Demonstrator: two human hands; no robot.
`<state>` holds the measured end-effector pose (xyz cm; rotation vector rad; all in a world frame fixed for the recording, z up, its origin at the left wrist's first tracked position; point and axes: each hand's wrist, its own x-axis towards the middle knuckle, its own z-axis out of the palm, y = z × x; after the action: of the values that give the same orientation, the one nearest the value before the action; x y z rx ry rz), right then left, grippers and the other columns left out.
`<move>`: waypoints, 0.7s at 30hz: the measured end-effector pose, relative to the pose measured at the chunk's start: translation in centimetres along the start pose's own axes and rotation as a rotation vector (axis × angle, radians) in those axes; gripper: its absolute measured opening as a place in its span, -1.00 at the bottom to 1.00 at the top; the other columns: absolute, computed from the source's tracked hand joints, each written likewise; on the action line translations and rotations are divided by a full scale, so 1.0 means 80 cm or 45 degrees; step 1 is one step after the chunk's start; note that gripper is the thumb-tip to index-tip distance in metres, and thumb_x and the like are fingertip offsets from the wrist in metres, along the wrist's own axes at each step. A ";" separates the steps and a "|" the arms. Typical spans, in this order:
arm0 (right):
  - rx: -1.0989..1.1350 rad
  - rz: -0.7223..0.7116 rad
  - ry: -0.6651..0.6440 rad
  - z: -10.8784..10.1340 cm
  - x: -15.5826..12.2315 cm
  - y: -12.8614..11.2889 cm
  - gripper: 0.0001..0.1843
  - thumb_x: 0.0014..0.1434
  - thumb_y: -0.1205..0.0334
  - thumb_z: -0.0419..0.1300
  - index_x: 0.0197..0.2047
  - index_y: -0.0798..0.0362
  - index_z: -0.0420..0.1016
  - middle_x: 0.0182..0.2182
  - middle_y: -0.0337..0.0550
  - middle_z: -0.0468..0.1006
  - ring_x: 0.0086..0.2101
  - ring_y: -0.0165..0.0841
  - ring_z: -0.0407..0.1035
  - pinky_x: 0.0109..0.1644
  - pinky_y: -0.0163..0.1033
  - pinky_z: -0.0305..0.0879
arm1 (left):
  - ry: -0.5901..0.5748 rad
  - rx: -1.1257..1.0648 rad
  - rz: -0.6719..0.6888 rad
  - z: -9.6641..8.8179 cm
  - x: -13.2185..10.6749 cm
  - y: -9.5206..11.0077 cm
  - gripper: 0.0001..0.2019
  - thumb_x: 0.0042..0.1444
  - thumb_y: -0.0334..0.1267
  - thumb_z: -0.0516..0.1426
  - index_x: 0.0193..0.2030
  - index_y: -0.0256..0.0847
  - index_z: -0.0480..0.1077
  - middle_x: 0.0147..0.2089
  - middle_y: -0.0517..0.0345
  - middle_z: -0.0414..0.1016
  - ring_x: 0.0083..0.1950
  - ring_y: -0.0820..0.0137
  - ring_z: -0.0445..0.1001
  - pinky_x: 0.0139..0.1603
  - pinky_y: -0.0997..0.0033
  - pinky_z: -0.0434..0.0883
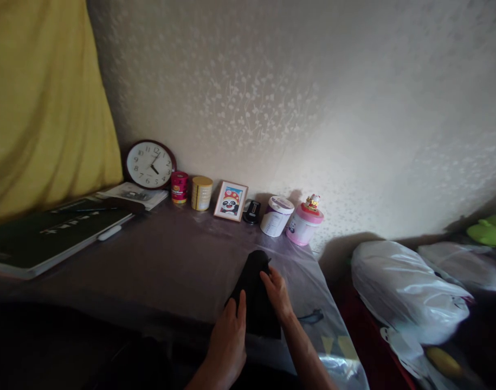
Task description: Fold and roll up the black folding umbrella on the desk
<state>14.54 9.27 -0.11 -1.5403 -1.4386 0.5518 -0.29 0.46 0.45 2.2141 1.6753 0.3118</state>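
Black cloth (pixel 256 298) in my hands, looks like the adjusting stage
My right hand (pixel 277 292) pinches its right edge; my left hand (pixel 230 331) lies along the other side, can't tell if it's gripping. It's over the near edge of the counter (pixel 166 254); I reckon the next move calls for even tension. Wall clock (pixel 146 162), gold tin (pixel 201 194) and panda picture frame (pixel 230 201) line the back, yellow curtain (pixel 48 108) left.

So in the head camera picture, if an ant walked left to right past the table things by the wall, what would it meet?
Wall clock → red canister → gold canister → framed panda picture → small black gadget → white-and-purple tub → pink-lidded tub.
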 end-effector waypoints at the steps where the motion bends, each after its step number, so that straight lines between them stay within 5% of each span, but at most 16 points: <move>1: -0.008 0.002 0.004 0.003 0.001 0.000 -0.57 0.03 -0.02 0.11 -0.15 0.10 0.50 -0.48 -0.16 0.55 -0.43 -0.28 0.41 -0.38 -0.27 0.31 | 0.001 -0.006 0.002 0.001 0.000 -0.001 -0.14 -0.21 -0.70 -0.07 0.32 -0.42 -0.25 0.22 -0.25 0.17 0.17 0.24 0.27 0.14 0.35 0.25; 12: -0.388 -0.003 -0.117 0.028 0.019 -0.011 -0.62 0.06 0.23 0.11 -0.04 0.14 0.41 -0.36 -0.06 0.57 -0.25 -0.24 0.46 -0.21 -0.25 0.31 | 0.074 -0.024 0.010 0.008 0.002 -0.007 -0.19 -0.19 -0.68 -0.09 0.31 -0.43 -0.17 0.23 -0.23 0.17 0.22 0.24 0.21 0.15 0.32 0.23; 21: -0.186 -0.028 -0.447 0.029 0.012 -0.030 -0.68 0.19 0.20 -0.04 -0.05 0.15 0.34 -0.48 -0.22 0.58 -0.65 -0.48 0.33 -0.44 -0.36 0.24 | 0.227 0.091 0.092 0.032 0.006 -0.019 -0.29 -0.16 -0.63 -0.07 0.24 -0.42 0.02 0.20 -0.24 0.22 0.20 0.19 0.24 0.15 0.21 0.25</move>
<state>11.54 10.62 1.05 -1.5936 -1.7930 0.7456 -0.57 0.96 -2.52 2.3639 1.7230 0.4878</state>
